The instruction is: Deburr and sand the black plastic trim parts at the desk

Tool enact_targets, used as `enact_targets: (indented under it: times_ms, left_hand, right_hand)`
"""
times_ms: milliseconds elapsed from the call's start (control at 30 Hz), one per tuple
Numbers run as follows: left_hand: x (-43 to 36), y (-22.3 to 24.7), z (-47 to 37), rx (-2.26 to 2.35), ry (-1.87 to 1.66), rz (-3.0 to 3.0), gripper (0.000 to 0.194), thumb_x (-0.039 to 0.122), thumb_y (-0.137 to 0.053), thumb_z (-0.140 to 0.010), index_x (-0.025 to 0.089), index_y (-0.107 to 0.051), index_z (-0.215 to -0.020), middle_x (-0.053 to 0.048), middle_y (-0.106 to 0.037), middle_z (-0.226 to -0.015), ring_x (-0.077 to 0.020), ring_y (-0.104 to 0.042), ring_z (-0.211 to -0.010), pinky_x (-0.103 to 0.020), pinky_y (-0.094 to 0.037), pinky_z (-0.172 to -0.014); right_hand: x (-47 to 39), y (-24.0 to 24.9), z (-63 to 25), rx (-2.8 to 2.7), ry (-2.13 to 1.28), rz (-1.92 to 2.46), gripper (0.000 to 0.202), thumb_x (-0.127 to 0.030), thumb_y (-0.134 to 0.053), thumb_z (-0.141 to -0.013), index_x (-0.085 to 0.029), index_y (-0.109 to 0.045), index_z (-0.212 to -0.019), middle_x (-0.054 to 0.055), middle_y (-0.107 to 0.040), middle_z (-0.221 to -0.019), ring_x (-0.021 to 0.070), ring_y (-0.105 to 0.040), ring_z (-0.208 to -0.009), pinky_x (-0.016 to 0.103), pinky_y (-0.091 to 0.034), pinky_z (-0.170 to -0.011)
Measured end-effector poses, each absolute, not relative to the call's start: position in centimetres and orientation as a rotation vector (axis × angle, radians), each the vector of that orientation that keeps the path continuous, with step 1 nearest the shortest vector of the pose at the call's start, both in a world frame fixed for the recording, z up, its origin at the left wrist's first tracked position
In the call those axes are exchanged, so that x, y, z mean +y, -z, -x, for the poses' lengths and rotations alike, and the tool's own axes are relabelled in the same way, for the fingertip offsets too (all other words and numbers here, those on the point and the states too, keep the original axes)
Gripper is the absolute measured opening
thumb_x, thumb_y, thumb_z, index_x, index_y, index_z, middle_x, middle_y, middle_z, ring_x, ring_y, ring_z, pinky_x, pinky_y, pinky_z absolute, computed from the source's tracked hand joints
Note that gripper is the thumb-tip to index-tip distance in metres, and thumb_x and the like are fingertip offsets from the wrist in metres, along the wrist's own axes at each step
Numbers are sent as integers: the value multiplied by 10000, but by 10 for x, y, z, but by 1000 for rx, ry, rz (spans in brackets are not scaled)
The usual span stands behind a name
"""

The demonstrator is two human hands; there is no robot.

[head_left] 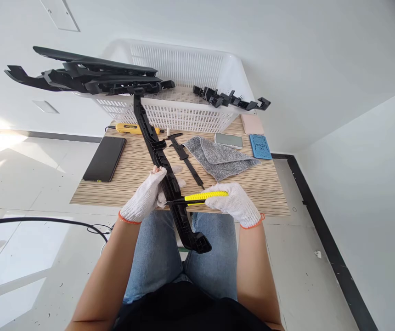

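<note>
A long black plastic part (163,161) slants from the basket's front edge down over my lap. My left hand (145,195), in a white knit glove with an orange cuff, is wrapped round its middle. My right hand (234,202), gloved the same way, grips a yellow and black utility knife (206,196). The knife points left, and its blade end lies over the black part beside my left hand. Whether the blade touches the plastic I cannot tell.
On the striped table (132,193) lie a black phone (105,159), yellow tool (128,128), black caliper (187,161), grey cloth (220,158), silver box (228,140) and blue block (260,146). Behind, a white basket (190,117) bears black parts (97,76).
</note>
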State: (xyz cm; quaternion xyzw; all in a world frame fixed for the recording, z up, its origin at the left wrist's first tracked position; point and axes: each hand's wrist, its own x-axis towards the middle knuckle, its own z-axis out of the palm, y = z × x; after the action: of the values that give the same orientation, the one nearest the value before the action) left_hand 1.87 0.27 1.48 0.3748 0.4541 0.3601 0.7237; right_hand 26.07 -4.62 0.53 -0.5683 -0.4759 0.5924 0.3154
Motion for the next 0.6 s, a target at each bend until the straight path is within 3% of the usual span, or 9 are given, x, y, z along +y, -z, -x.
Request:
enact_targets:
  times_ms: [233, 433, 533, 600]
  left_hand:
    - [5, -16, -14, 957, -751, -820, 611, 591, -859, -709, 150, -667, -1085, -15, -716, -701, -31, -235, -394, -186, -181, -330]
    - [7, -14, -10, 894, -724, -785, 509, 567, -894, -715, 206, -552, -826, 114, -428, -450, -25, -137, -379, -178, -109, -345]
    - [7, -12, -9, 874, -687, -792, 474, 553, -872, -759, 197, -571, -843, 81, -502, -497, -26, -157, -385, -186, -102, -352]
    - [7, -12, -9, 855, -685, -801, 433, 533, -850, -795, 191, -592, -854, 86, -476, -486, -30, -155, -388, -190, -93, -364]
  right_hand:
    - [-38, -8, -261, -1361, -1602, 1509, 379, -503, -889, -647, -157, -820, -784, 17, -612, -609, 114, -460, -529, 258, -320, -461]
    - [-48, -7, -258, -1130, -1469, 1531, 454, -485, -870, -640, -157, -859, -953, 6, -641, -648, 94, -437, -520, 246, -338, -477]
    - [-50, -9, -258, -1209, -1574, 1467, 434, -439, -913, -588, -150, -867, -908, 28, -686, -698, 97, -471, -550, 242, -355, -487]
    - [-49, -11, -258, -1167, -1526, 1477, 439, -449, -895, -618, -144, -869, -932, 27, -685, -686, 98, -467, -550, 238, -341, -480]
